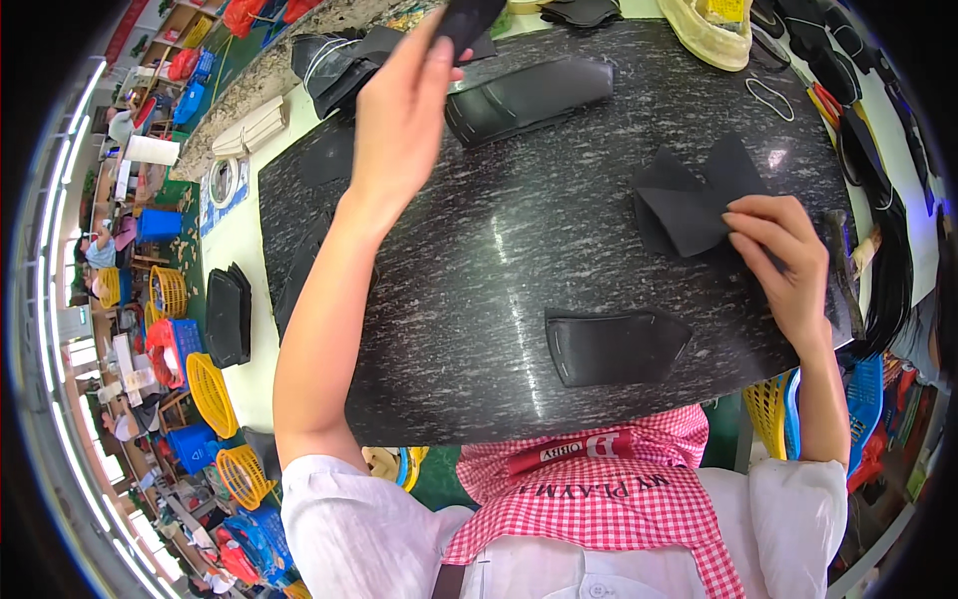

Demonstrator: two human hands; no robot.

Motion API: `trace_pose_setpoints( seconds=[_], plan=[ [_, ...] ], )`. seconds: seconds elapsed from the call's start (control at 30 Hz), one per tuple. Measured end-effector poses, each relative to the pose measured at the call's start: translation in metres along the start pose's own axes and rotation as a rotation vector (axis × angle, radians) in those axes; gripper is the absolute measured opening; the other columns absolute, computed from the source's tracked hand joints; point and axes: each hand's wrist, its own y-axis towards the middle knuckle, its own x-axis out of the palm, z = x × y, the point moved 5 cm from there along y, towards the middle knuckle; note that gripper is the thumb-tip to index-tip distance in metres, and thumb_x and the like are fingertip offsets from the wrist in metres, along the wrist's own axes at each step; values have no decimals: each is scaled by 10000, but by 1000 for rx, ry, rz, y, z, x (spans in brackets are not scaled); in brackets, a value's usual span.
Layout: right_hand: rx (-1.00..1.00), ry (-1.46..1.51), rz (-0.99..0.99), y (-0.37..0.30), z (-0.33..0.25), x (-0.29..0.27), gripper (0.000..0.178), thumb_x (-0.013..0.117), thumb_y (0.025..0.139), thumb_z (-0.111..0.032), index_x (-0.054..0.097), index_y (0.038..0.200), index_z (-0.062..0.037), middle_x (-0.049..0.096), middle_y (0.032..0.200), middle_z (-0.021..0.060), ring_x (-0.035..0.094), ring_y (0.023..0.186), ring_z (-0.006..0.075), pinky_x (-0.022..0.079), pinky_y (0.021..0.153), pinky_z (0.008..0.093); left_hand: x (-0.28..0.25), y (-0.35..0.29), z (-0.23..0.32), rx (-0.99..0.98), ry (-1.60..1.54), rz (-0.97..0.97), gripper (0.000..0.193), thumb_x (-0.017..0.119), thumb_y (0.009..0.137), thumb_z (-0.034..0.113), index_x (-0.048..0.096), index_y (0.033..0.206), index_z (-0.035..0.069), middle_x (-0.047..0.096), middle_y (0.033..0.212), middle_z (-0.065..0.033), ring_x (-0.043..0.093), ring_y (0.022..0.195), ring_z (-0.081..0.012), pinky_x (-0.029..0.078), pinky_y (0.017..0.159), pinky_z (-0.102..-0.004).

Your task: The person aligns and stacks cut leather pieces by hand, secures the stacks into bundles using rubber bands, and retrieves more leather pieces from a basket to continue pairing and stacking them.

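At the far side of the dark speckled table, my left hand (401,125) is raised, its fingers closed on a black flat piece (471,18) that looks like leather. My right hand (786,255) pinches the edge of a thin black sheet piece (689,205), folded or layered with pointed corners, at the right of the table. Between the hands and farther off lies a long black leather-like panel (534,98) with a seam across it. Nearer to me a smaller black panel (619,347) with pale marks lies flat.
Bundled black pieces (334,70) lie at the far left, a stack of black pieces (229,314) by the left edge. A roll of tape (222,183), a cream-coloured ring-shaped thing (711,35), a loop of cord (770,98) and black straps (888,250) lie around. Yellow baskets (212,394) stand beyond the table.
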Motion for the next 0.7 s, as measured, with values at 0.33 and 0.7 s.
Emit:
trace_pose_setpoints(
  seconds=[0.33, 0.7],
  plan=[
    [80, 573, -99, -42, -84, 34, 401, 738, 761, -142, 620, 1107, 23, 619, 1014, 118, 622, 806, 213, 505, 693, 330, -8, -131, 86, 330, 91, -374, 515, 552, 871, 406, 575, 1284, 101, 529, 1090, -106, 508, 931, -257, 392, 855, -391],
    [392, 618, 114, -56, -68, 39, 168, 653, 810, 64, 624, 961, -4, 641, 753, 55, 620, 602, 84, 482, 533, 212, 22, -155, 63, -380, -454, -531, 414, 675, 829, 37, 562, 1226, 63, 673, 893, -94, 644, 641, -94, 469, 522, -212]
  ],
)
